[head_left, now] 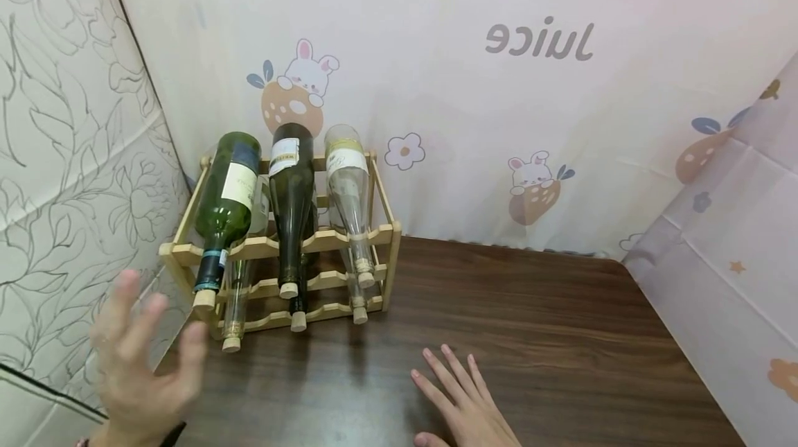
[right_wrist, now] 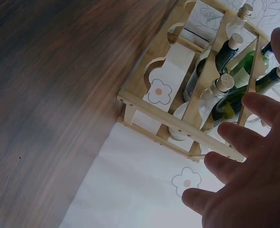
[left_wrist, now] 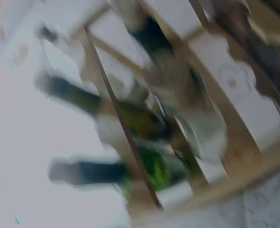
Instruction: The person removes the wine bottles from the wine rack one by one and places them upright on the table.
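Green bottle (head_left: 226, 206) lay in the top tier of the wooden rack (head_left: 394, 253), at its left end, ahead of the left hand (head_left: 146, 364) and slightly to that hand's right. From where I stood, I judged that any reach would turn on this: the left hand was plainly the nearer one, its thumb and fingers near the cork (head_left: 204, 299), while the right hand (head_left: 470, 409) was well apart, with the bottle ahead of it and far over to its left. The long axis ran away from the person, neck toward the hands and base toward the printed cloth (head_left: 436, 86), the neck end swung a little to the left. It crossed the front rail (head_left: 258, 248); whether it dipped, I couldn't tell. A dark bottle (head_left: 293, 204) and a clear bottle (head_left: 349, 183) lay farther to the left hand's right, necks also aimed back toward the person, and lower corks (head_left: 298, 322) poked out beneath. Neither hand held anything. The left, blurred, had its fingers spread and thumb apart; the right was spread low over the table (head_left: 592, 336), though I couldn't tell whether its palm touched.
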The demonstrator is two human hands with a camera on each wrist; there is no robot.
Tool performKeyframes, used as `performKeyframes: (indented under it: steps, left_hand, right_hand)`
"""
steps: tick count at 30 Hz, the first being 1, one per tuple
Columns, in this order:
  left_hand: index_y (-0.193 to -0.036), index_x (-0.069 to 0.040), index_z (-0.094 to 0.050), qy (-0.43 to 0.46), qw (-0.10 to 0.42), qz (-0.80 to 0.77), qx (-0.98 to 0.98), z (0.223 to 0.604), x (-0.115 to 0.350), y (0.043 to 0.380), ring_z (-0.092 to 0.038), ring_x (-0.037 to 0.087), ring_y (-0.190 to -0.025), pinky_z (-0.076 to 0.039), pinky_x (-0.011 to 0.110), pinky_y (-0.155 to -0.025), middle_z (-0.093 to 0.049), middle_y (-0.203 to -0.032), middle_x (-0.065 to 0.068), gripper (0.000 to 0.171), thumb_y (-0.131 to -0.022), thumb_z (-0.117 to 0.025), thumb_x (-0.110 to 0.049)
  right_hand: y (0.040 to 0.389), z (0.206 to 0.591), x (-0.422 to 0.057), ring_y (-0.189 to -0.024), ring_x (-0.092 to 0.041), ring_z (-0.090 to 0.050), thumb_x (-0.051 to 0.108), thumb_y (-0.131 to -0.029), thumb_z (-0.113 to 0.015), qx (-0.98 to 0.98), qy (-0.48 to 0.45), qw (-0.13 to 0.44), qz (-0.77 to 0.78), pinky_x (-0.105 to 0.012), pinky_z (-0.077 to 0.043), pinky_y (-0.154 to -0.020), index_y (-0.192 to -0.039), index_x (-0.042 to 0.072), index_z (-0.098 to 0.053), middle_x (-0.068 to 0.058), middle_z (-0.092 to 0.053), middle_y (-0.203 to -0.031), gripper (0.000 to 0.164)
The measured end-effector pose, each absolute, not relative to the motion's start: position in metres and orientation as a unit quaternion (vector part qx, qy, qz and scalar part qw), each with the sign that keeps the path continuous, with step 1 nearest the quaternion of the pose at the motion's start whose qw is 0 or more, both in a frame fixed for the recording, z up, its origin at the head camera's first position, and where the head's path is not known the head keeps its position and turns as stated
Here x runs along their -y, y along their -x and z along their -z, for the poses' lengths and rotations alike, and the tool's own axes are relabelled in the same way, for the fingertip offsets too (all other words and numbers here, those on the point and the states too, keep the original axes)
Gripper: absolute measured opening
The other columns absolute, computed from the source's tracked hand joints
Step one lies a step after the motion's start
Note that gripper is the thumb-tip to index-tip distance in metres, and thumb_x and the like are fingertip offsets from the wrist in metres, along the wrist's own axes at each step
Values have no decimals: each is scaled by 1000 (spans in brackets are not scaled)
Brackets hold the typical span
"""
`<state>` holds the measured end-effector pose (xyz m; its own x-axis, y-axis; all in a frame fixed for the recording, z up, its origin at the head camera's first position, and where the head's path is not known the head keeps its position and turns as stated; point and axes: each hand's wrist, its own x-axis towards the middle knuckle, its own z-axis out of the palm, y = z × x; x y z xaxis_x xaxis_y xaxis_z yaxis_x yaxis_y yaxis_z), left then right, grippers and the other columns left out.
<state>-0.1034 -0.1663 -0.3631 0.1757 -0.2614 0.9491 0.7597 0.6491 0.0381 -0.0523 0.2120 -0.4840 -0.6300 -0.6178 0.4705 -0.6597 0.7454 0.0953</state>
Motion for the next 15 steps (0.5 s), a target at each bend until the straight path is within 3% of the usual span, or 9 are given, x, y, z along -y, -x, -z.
performKeyframes:
  steps: [2,5,9,12,15]
  left_hand:
    - [-128,8,-59,160,710,384,569,368,183,106,-52,36,-143,-33,48,-130,-56,-147,26,37,-101,-62,-18]
    - [-142,11,-48,85,608,472,633,380,207,108,-37,37,-154,-25,45,-134,-39,-163,24,45,-102,-57,-7]
    - [-163,-6,-30,-22,429,554,713,400,228,111,-34,26,-156,-31,23,-129,-23,-174,10,59,-107,-50,-2]
    - [-166,-17,-27,-78,356,571,736,411,233,120,-43,19,-151,-39,14,-120,-30,-171,4,62,-109,-51,-8]
    - [-163,-13,-32,-98,342,580,733,419,234,129,-51,13,-142,-43,10,-114,-45,-159,0,60,-108,-56,-10]
  right_hand:
    - [53,483,-213,-167,-17,-3,68,-100,-53,903,-354,241,-44,-32,16,-134,-164,27,-40,1,-24,-177,77]
    - [54,482,-213,-167,-17,-3,66,-98,-59,904,-353,237,-45,-32,16,-134,-164,29,-40,1,-25,-176,78]
    - [54,481,-213,-167,-16,-3,65,-98,-60,905,-351,237,-45,-31,17,-134,-163,31,-40,1,-25,-176,77]
    - [55,481,-213,-167,-17,-4,66,-99,-58,904,-351,240,-43,-31,17,-134,-163,30,-41,1,-25,-176,75]
    - [58,477,-214,-167,-18,-2,64,-99,-60,906,-348,236,-50,-31,18,-133,-162,29,-42,0,-24,-177,75]
